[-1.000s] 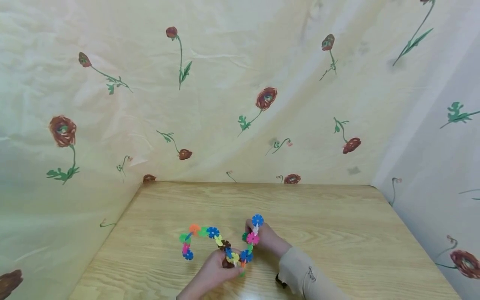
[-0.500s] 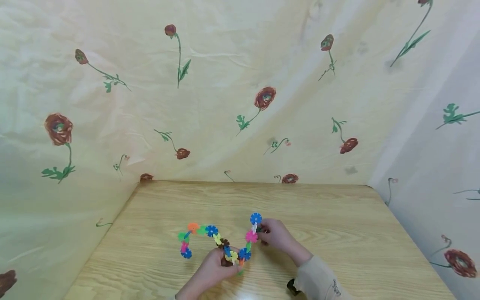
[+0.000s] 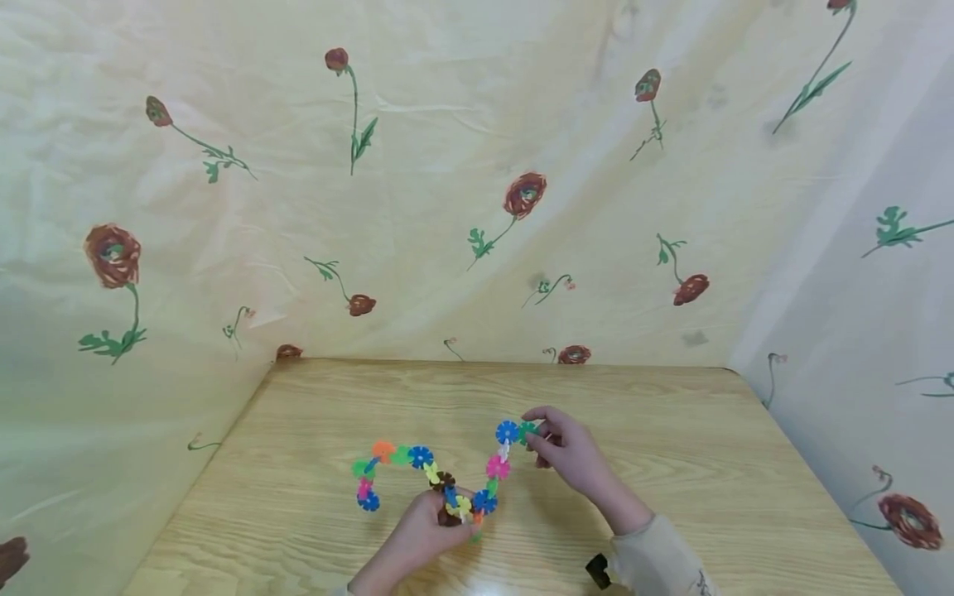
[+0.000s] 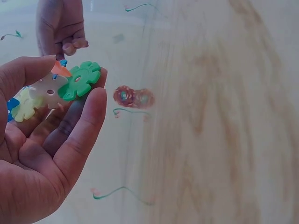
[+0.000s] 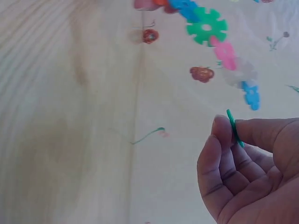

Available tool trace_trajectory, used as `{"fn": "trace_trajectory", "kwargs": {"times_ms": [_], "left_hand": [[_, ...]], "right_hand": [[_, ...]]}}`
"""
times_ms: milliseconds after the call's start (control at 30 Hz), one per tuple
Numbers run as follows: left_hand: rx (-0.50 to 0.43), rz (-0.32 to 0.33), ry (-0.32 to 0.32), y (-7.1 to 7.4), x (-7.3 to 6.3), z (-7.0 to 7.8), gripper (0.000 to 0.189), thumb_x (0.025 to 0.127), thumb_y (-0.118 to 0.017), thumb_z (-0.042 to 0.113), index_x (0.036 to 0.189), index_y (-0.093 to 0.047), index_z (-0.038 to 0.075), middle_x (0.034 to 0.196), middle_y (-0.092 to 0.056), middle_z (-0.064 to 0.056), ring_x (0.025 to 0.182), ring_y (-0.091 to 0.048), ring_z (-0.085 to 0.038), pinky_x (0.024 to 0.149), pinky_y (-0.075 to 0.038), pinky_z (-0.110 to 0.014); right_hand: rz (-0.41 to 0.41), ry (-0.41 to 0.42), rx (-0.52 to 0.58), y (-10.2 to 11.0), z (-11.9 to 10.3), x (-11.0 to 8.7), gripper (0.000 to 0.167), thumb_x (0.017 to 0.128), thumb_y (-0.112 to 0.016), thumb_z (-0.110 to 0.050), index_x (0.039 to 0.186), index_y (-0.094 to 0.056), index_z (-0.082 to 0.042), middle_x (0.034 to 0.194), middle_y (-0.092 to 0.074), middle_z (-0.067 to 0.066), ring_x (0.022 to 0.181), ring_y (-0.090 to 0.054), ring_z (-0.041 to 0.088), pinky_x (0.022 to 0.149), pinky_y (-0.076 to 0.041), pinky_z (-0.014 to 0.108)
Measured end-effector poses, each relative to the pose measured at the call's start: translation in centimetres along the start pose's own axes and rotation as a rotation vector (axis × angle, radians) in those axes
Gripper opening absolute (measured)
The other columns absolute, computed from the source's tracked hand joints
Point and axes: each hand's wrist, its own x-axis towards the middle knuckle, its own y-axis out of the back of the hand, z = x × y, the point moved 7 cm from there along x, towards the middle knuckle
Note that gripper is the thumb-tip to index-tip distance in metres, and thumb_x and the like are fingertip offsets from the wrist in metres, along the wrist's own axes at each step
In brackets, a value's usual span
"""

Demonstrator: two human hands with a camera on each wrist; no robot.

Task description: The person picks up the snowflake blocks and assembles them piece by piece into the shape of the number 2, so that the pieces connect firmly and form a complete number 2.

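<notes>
A winding chain of colourful interlocking snowflake discs, with a brown disc (image 3: 444, 482) near its middle, hangs over the table. My left hand (image 3: 421, 530) grips the chain's middle between thumb and fingers. In the left wrist view, a green disc (image 4: 81, 80) and a whitish disc (image 4: 49, 91) lie by its fingertips. My right hand (image 3: 574, 451) pinches a single dark green snowflake disc (image 5: 235, 128) edge-on between thumb and forefinger. That disc is close beside the blue disc (image 3: 507, 432) at the chain's right end; the right wrist view shows a small gap between them.
The chain's left arm curls round to another blue disc (image 3: 368, 501). Below lies a wood-grain table (image 3: 298, 397). Flower-printed cloth (image 3: 417, 207) hangs at the back and both sides. A dark object (image 3: 599, 571) sits at the right sleeve (image 3: 663, 555).
My right hand has come out from behind the chain's right arm, then moved right and up to its top end with the green disc. The left hand keeps its grip nearly in place.
</notes>
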Motion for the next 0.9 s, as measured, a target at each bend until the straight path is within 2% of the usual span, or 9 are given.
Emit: {"fn": "trace_trajectory", "kwargs": {"times_ms": [133,233,467,633,767,900], "left_hand": [[0.0,-0.001,-0.016,0.0,0.1,0.2,0.016,0.084,-0.076,0.016,0.098,-0.07,0.009,0.088,-0.065,-0.001,0.074,-0.053,-0.012,0.062,-0.047,-0.022],[0.01,-0.002,-0.032,-0.1,0.1,0.4,0.015,0.084,-0.075,0.015,0.097,-0.071,0.008,0.086,-0.065,0.0,0.072,-0.053,-0.011,0.061,-0.047,-0.021],[0.054,0.005,-0.048,-0.1,0.1,0.4,0.014,0.084,-0.075,0.016,0.096,-0.072,0.008,0.083,-0.064,0.002,0.069,-0.054,-0.01,0.059,-0.047,-0.021],[0.064,0.008,-0.049,-0.1,0.1,0.5,0.016,0.085,-0.075,0.017,0.099,-0.073,0.01,0.089,-0.065,0.0,0.071,-0.056,-0.01,0.06,-0.048,-0.021],[0.067,0.006,-0.037,-0.1,0.1,0.5,0.019,0.084,-0.076,0.018,0.102,-0.073,0.01,0.095,-0.066,-0.001,0.073,-0.057,-0.012,0.059,-0.048,-0.022],[0.076,0.001,-0.017,-0.1,0.2,0.2,0.02,0.084,-0.076,0.019,0.102,-0.073,0.011,0.094,-0.066,0.0,0.073,-0.058,-0.012,0.059,-0.048,-0.023]], "right_hand": [[0.065,0.005,0.022,0.9,-1.0,-0.1,0.02,0.095,-0.061,-0.004,0.115,-0.06,-0.003,0.081,-0.064,0.009,0.061,-0.06,0.021,0.06,-0.055,0.034],[0.094,0.024,0.027,1.3,-1.6,-0.2,0.02,0.095,-0.061,-0.004,0.115,-0.063,-0.001,0.084,-0.064,0.013,0.062,-0.06,0.02,0.06,-0.055,0.033],[0.131,0.054,-0.017,1.9,-2.7,-0.2,0.024,0.097,-0.059,-0.004,0.12,-0.066,-0.006,0.079,-0.059,0.007,0.064,-0.061,0.029,0.057,-0.053,0.028],[0.127,0.08,-0.043,1.9,-3.2,-0.1,0.023,0.095,-0.061,-0.003,0.118,-0.064,-0.007,0.076,-0.06,0.006,0.062,-0.06,0.031,0.056,-0.053,0.031],[0.13,0.092,-0.065,1.9,-3.5,0.0,0.018,0.094,-0.063,-0.002,0.112,-0.064,-0.004,0.074,-0.06,0.004,0.059,-0.059,0.022,0.056,-0.053,0.032],[0.134,0.094,-0.106,1.8,-3.6,0.0,0.015,0.093,-0.064,-0.001,0.108,-0.066,-0.003,0.072,-0.059,0.002,0.057,-0.057,0.014,0.054,-0.051,0.028]]}}
